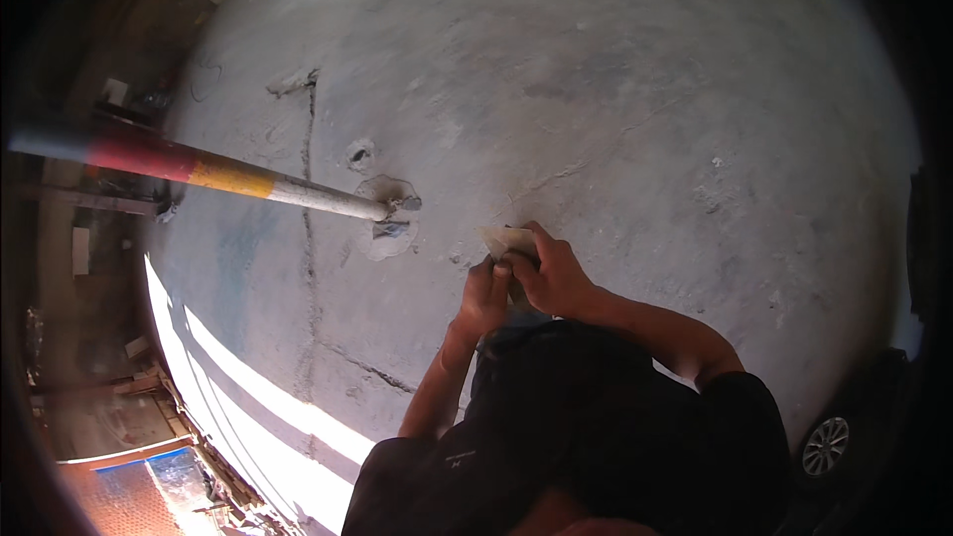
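Observation:
Close in front of my body, both hands hold a small pale, flat piece [506,238] that looks like a folded sheet; its exact kind is too small to make out. My left hand [482,296] grips its lower left side, thumb and fingers closed. On the other side my right hand [556,276] is closed round its right edge, the thumb pressed against it near the left thumb. The part of the piece between my palms is hidden by the fingers.
A striped post [238,179] in red, yellow and white rises from the cracked concrete floor [596,119] on the left. Shelves with clutter [109,189] line the left side. Sunlight [258,397] falls at lower left. A car wheel [826,446] shows at lower right.

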`<state>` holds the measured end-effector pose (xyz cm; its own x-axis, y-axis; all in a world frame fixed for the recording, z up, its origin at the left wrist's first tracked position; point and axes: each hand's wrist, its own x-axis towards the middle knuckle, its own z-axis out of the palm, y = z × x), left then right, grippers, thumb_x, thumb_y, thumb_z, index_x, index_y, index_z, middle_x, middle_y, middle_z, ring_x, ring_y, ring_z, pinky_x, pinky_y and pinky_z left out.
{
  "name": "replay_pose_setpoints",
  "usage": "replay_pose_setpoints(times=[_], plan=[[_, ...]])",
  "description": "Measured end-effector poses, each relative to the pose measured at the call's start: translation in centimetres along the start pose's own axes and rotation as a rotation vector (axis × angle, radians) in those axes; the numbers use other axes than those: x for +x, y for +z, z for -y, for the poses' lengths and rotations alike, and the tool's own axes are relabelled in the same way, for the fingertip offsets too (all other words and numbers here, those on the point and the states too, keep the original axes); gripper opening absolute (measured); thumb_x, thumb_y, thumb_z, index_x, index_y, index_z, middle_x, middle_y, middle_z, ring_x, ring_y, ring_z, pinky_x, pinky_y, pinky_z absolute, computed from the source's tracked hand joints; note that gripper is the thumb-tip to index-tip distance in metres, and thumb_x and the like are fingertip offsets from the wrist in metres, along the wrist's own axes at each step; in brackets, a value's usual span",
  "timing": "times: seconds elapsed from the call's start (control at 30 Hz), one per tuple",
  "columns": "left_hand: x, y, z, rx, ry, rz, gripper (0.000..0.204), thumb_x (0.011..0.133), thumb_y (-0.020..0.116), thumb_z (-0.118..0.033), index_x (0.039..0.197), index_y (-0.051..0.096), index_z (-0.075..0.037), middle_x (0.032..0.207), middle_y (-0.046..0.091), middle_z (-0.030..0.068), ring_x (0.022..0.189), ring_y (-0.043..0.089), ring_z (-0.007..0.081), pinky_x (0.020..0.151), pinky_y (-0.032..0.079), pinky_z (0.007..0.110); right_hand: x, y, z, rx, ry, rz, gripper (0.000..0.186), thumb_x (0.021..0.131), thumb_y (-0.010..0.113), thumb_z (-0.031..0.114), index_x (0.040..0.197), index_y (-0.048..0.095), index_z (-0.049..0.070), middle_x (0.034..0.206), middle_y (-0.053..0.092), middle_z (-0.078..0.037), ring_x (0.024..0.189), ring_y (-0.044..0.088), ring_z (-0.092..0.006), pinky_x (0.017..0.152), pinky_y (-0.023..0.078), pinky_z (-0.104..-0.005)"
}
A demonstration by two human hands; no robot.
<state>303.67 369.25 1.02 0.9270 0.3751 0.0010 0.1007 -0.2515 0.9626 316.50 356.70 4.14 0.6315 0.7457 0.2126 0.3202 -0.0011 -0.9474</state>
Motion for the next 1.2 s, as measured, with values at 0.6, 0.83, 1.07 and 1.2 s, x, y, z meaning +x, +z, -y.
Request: replay_pose_setpoints(times=[0.6, 0.83, 1.07, 1.2], plan=[[37.1, -16.7, 3.7, -0.037, 0.139, 0.150, 0.053, 0.113, 0.044, -0.041, 0.137, 0.057, 0.004, 0.097, 0.071, 0.0217, 0.091, 0.071, 0.0224, 0.079, 0.056, 0.040, 39.8, -2.8, -7.7, -0.011, 0.181, -0.028, 0.028, 0.098, 0.068, 0.022, 0.112, 0.060, -0.001, 0.089, 0.072, -0.020, 0.079, 0.073, -0.0255, 0.071, 0.056, -0.0380], [50.6, -22.3, 9.3, 0.353, 0.083, -0.130, 0.045, 0.102, 0.064, -0.023, 0.139, 0.058, 0.001, 0.097, 0.074, 0.0242, 0.076, 0.074, 0.0345, 0.067, 0.058, 0.042, 53.9, -3.7, -9.9, 0.625, 0.551, 0.118, 0.040, 0.099, 0.074, 0.023, 0.130, 0.063, 0.000, 0.110, 0.072, -0.006, 0.102, 0.067, -0.0142, 0.091, 0.055, -0.0328], [64.3, -25.9, 11.8, 0.788, 0.121, -0.290, 0.069, 0.091, 0.073, -0.017, 0.154, 0.048, -0.001, 0.097, 0.076, 0.0165, 0.073, 0.074, 0.0349, 0.060, 0.058, 0.044, 69.1, -4.6, -15.9, 0.952, 0.856, 0.028, 0.036, 0.103, 0.067, 0.019, 0.133, 0.060, 0.000, 0.110, 0.072, -0.011, 0.095, 0.072, -0.0203, 0.084, 0.061, -0.0383], [73.0, -28.6, 10.1, 0.712, 0.084, -0.316, 0.051, 0.100, 0.066, -0.021, 0.146, 0.056, -0.002, 0.097, 0.075, 0.0191, 0.080, 0.074, 0.0357, 0.064, 0.058, 0.045, 75.9, -3.2, -19.9, 0.795, 0.736, 0.237, 0.037, 0.100, 0.072, 0.023, 0.128, 0.061, 0.001, 0.106, 0.071, -0.011, 0.087, 0.075, -0.0214, 0.073, 0.065, -0.0384]])
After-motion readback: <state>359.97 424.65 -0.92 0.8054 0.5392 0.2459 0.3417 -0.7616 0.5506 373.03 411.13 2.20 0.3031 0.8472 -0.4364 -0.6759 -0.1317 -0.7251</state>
